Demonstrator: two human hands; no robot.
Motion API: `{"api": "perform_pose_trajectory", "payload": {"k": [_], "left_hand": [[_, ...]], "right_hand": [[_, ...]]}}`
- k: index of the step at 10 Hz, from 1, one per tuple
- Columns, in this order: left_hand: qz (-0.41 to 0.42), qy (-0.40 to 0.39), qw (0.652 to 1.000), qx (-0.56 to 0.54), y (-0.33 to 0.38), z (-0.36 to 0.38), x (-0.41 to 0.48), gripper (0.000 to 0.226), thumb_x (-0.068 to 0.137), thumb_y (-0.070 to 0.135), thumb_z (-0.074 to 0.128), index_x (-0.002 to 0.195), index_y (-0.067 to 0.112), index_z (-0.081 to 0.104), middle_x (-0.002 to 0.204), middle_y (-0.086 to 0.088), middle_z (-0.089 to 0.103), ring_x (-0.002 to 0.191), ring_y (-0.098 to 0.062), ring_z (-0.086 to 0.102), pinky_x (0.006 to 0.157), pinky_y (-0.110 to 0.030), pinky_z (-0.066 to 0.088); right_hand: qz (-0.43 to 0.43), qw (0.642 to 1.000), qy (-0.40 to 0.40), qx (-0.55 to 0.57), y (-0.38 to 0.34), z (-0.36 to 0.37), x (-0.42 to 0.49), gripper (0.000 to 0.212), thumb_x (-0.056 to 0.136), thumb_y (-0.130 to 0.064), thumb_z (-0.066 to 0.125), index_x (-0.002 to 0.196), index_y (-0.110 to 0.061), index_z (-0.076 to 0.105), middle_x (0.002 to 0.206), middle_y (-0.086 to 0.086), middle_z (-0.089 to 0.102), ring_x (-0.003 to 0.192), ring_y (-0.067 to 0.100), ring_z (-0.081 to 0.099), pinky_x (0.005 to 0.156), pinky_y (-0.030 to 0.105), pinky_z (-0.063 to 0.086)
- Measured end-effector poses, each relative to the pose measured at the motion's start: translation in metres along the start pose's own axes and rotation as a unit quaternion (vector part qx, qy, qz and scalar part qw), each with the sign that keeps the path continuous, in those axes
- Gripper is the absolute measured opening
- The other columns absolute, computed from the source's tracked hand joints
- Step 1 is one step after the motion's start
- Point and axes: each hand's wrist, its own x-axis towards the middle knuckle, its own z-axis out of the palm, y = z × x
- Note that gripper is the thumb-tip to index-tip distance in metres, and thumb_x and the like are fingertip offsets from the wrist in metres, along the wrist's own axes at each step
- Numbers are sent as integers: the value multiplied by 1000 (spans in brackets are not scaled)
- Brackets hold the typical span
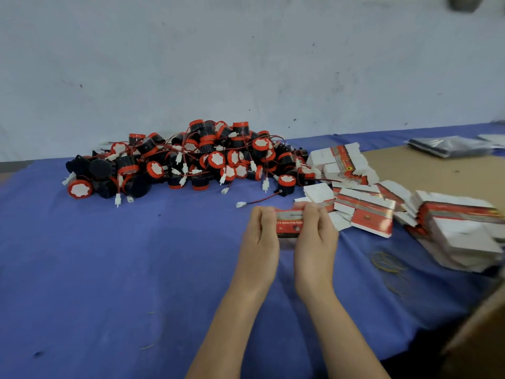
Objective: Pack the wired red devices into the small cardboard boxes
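Held box (289, 224): one line of white lettering across its front, blurred; the last word appears to read "horn", the rest is illegible. Flat boxes (366, 214), right: red printed faces, print too blurred to read

Rubber bands (387, 263) on blue cloth (109, 269)
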Motion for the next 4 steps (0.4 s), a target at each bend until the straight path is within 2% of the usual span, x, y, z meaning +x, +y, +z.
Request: {"api": "perform_pose_trajectory", "payload": {"k": [1,2,3,4], "left_hand": [[-44,-55,996,-50,10,22,-23,28,106,31,39,110,13,61,100,1,74,88,-16,72,73,-36,61],[-58,-62,990,-109,42,63,-36,26,104,33,47,110,13,62,97,2,75,85,-13,73,68,-37,63],[-66,-129,973,-179,98,126,-52,26,104,34,48,112,14,63,102,-5,73,84,-13,73,63,-33,61],[-24,-329,930,-163,154,185,-88,30,103,48,43,114,32,65,109,13,69,102,-6,66,93,-39,57]], "right_hand": [[-58,996,0,-67,-13,-45,-6,27,108,-36,38,119,-34,63,118,-13,67,112,5,62,96,35,51],[-161,965,88,-189,-36,-96,-41,42,104,-50,36,146,-49,32,158,-9,35,147,3,29,117,20,27],[-294,914,163,-229,-69,-136,-93,43,100,-30,40,142,-34,43,154,1,43,147,13,34,116,16,28],[-390,876,192,-210,-98,-157,-132,32,87,-14,42,114,-22,59,134,11,60,136,18,48,112,19,37]]}}
